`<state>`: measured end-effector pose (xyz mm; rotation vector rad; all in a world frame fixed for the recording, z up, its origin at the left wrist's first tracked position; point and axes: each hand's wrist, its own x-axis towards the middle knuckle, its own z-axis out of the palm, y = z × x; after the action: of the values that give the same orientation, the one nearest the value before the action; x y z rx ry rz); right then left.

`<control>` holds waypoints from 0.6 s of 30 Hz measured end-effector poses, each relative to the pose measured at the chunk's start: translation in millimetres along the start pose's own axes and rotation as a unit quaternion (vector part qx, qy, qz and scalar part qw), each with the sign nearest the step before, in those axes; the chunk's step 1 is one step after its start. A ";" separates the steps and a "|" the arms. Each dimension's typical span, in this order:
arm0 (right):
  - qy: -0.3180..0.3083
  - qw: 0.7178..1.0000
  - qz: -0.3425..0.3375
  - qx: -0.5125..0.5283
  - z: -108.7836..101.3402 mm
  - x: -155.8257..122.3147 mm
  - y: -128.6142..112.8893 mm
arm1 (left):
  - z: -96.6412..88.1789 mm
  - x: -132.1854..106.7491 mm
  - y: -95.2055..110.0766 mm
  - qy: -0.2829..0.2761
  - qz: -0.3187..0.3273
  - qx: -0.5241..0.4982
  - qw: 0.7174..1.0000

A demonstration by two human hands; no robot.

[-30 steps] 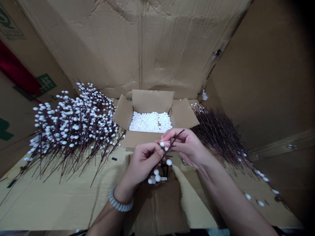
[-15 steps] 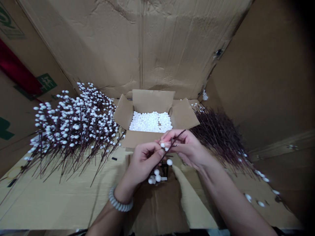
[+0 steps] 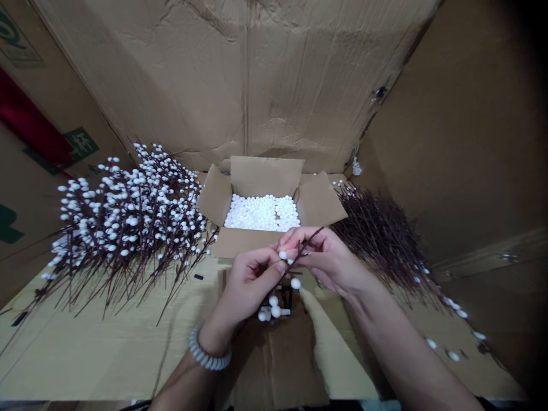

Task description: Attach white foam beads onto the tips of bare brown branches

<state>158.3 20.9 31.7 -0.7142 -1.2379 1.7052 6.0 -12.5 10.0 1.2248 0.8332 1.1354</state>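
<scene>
My left hand [image 3: 248,282] and my right hand [image 3: 327,260] meet in the middle, both pinched on a thin dark brown twig [image 3: 306,242] that carries several small white foam balls [image 3: 274,308]. The twig's bare tip sticks up past my right fingers. A white ball [image 3: 282,255] sits between the fingertips of both hands. Just beyond my hands stands a small open cardboard box [image 3: 222,200] filled with loose white foam balls [image 3: 262,212]. A white beaded bracelet [image 3: 208,355] is on my left wrist.
A large heap of twigs tipped with white balls [image 3: 124,222] lies at the left. A pile of bare dark twigs [image 3: 381,234] lies at the right, with a few loose balls [image 3: 449,354] beside it. Cardboard walls [image 3: 257,80] enclose the cardboard work surface [image 3: 98,354].
Almost nothing: both hands stay pinched on the twig, and the twig's hanging balls have shifted very slightly.
</scene>
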 end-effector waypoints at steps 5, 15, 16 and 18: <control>0.023 0.999 0.027 -0.010 -0.2 -2.7 -8.1 | -0.4 2.0 0.6 0.005 -0.015 -0.020 1.000; 0.127 0.972 -0.001 -0.200 -27.6 30.8 -26.6 | 0.2 2.6 5.1 0.013 -0.023 -0.052 0.998; 0.123 0.952 -0.005 -0.279 -31.0 39.3 -24.9 | 0.3 2.9 5.4 0.013 -0.023 -0.052 0.998; 0.093 0.874 -0.018 -0.477 -37.5 56.7 -19.7 | 0.2 3.3 6.3 0.013 -0.030 -0.057 0.998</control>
<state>171.0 90.1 40.3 -1.3695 -1.9240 0.8666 5.7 -9.6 16.5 1.0859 0.8078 1.1368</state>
